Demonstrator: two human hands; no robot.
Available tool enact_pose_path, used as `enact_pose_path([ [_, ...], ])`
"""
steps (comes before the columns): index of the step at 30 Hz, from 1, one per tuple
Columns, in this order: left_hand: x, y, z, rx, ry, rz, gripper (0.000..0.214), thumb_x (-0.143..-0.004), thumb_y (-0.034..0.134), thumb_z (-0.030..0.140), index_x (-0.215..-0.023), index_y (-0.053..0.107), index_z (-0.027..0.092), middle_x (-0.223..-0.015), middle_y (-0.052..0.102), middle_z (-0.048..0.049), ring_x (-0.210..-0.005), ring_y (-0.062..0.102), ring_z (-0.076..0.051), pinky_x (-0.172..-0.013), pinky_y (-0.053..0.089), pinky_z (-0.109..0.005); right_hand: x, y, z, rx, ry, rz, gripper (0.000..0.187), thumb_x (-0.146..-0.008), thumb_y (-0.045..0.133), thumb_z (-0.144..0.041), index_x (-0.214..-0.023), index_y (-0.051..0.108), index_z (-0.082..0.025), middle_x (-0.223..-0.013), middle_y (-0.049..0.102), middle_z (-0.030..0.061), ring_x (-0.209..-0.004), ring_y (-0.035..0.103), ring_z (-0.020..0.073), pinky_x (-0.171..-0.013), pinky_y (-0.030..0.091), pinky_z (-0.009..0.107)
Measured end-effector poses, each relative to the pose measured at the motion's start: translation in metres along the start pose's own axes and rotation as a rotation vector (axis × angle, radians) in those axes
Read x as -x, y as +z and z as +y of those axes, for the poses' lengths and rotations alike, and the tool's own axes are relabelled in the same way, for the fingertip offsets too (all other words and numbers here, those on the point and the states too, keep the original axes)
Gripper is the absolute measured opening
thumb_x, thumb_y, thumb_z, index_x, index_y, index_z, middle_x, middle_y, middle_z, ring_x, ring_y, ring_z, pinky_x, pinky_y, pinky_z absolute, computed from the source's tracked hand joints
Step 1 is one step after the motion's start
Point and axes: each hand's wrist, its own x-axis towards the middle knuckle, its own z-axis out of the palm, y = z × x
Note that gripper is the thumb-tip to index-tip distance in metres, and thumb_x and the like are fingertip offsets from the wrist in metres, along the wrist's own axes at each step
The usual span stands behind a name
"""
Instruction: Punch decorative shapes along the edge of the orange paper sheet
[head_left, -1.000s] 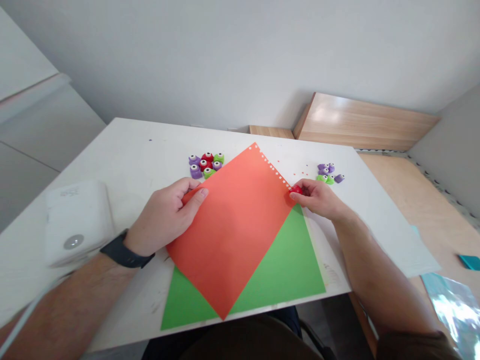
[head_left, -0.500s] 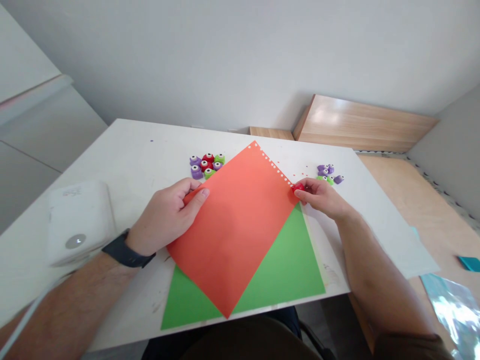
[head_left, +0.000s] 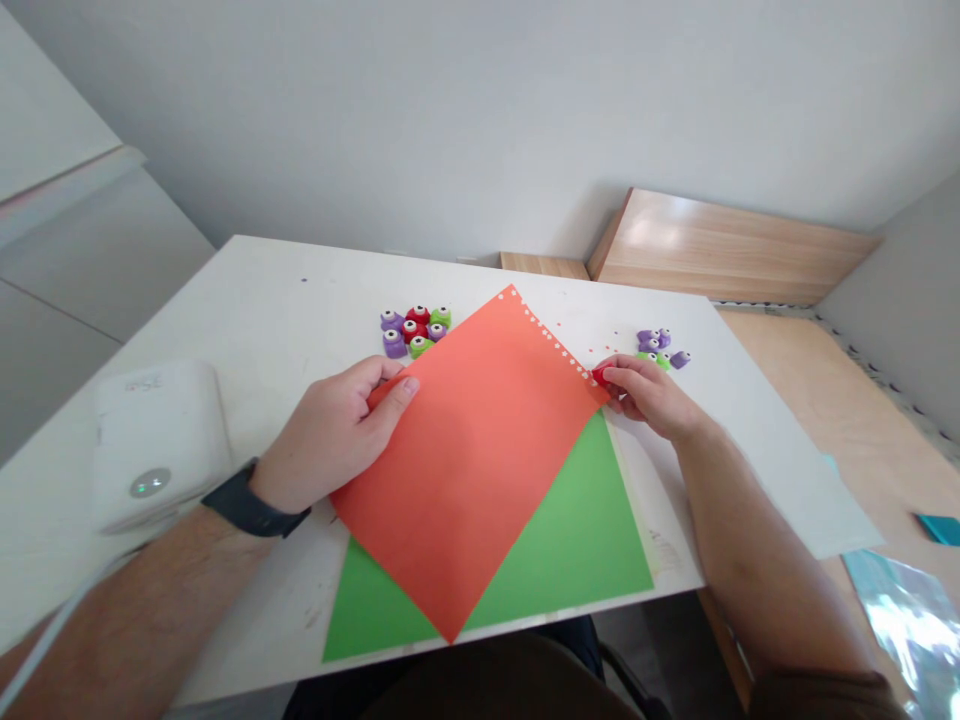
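An orange sheet of paper (head_left: 472, 450) is held tilted above a green sheet (head_left: 577, 530) on the white table. My left hand (head_left: 360, 410) pinches its left edge, thumb on top. Along the upper right edge runs a row of small punched holes. My right hand (head_left: 649, 392) grips a small red craft punch (head_left: 600, 375) at the right corner of the orange sheet, just past the last holes. Fingers cover part of the punch.
Purple, red and green craft punches (head_left: 415, 329) stand behind the orange sheet. More purple and green punches (head_left: 652, 342) lie at the right, near small orange paper bits. A white device (head_left: 161, 440) with a cable sits at the left. Wooden boards (head_left: 720, 240) stand by the wall.
My right hand has moved the red punch slightly right, off the spot it was on, and more holes now show near the corner. My left hand keeps its hold.
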Motion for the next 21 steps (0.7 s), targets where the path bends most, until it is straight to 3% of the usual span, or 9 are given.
enact_pose_path([
  [14, 0.0008, -0.0015, 0.0018, -0.002, -0.008, -0.005, 0.030, -0.103, 0.054, 0.054, -0.104, 0.068, 0.027, -0.086, 0.075, 0.0027, -0.073, 0.066, -0.018, -0.070, 0.046, -0.029, -0.0009, 0.0000, -0.0019, -0.079, 0.007, 0.090, 0.032, -0.087, 0.073, -0.053, -0.088, 0.064, -0.022, -0.067, 0.053, -0.0011, -0.051, 0.045, 0.0116, -0.041, 0.014, 0.026],
  [21, -0.0006, -0.0011, 0.0004, 0.001, 0.005, -0.011, 0.031, -0.104, 0.054, 0.054, -0.106, 0.069, 0.027, -0.091, 0.077, 0.0019, -0.077, 0.068, -0.019, -0.073, 0.047, -0.030, 0.0012, 0.0002, -0.0074, -0.245, 0.056, 0.024, 0.025, -0.088, 0.064, -0.048, -0.085, 0.058, -0.024, -0.068, 0.050, -0.0009, -0.049, 0.037, 0.0122, -0.042, 0.008, 0.029],
])
